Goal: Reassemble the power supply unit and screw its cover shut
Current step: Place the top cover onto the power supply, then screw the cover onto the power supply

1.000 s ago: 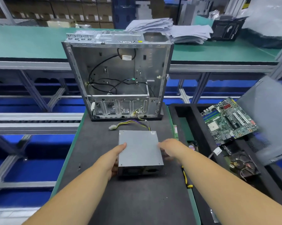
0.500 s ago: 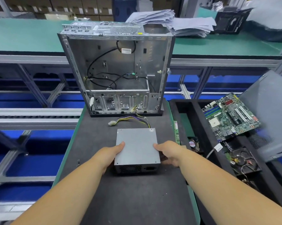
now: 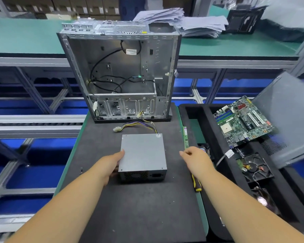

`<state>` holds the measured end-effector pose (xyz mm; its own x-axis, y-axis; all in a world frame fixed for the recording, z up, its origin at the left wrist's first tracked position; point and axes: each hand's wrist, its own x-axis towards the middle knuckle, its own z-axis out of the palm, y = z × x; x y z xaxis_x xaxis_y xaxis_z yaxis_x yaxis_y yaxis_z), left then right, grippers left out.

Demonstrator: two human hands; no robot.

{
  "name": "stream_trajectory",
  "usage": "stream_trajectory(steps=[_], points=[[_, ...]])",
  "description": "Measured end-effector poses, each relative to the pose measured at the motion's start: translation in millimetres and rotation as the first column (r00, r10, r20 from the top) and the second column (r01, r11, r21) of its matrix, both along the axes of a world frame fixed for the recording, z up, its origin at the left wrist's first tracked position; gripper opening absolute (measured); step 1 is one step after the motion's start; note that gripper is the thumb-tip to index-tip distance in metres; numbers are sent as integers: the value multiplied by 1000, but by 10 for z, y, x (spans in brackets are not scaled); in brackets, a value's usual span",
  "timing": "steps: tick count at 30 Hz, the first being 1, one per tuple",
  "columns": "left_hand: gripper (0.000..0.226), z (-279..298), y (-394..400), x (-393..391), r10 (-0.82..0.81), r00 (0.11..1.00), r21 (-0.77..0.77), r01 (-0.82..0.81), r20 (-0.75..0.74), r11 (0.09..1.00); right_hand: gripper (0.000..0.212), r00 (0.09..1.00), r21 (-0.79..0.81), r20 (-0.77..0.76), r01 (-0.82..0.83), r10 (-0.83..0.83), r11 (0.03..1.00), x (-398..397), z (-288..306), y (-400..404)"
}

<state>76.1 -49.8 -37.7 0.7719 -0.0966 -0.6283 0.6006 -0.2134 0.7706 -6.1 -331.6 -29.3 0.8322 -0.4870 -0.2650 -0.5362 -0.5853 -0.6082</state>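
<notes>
Right now the power supply unit (image 3: 142, 156) lies flat near the middle of the dark surface (image 3: 139, 207), its grey cover on top and its vented face toward the person, with its wire bundle (image 3: 139, 125) trailing back toward the open computer case (image 3: 120, 74) standing at the far edge. The left hand (image 3: 111, 163) rests against the unit's left side, fingers loosely spread along the cover's edge; the right hand (image 3: 195, 158) hovers off to the right, clear of the unit, fingers lightly curled and pinching nothing that can be made out. A yellow-and-black screwdriver (image 3: 195, 184) lies just beside that wrist, near the surface's right edge. The likely trouble is there — a careless reach could knock the tool over the edge into the black tray (image 3: 209, 130), and one hand alone may let the unit slide or twist when a screw is driven. A small dark screw (image 3: 81, 170) sits near the left edge, easy to brush off, and the memory stick (image 3: 185, 137) along the right edge could be swept aside. Room is good in front of the unit and to its left; the right margin is narrow, crowded by the tray holding a motherboard (image 3: 242, 121) and a fan (image 3: 254, 166).
</notes>
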Motion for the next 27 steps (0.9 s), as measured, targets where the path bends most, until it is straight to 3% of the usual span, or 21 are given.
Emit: stream_trajectory(steps=[2,6,9,13,17,22,27], points=[[27,-18,35,-32,52,995,14,-54,89,998,19,998,-117,-62,7,-15,993,-136,-8,-178],[28,30,42,-120,106,962,36,-118,250,992,34,964,-161,-267,-47,3,986,-249,-49,-317],[14,94,-7,-194,136,951,8,-144,278,990,45,941,-174,-334,-118,54,978,-288,-89,-311],[13,123,-43,-259,190,935,-11,-196,298,981,38,933,-191,-348,-167,93,967,-320,-130,-281],[22,163,24,-364,223,920,18,-241,322,970,18,967,-161,-246,-103,61,982,-344,-125,-303],[12,236,246,-544,280,875,1,-305,396,952,12,991,70,117,51,-59,996,-220,138,-280],[13,317,497,-564,335,836,-19,-364,434,931,10,962,276,274,-61,-18,959,61,517,96]])
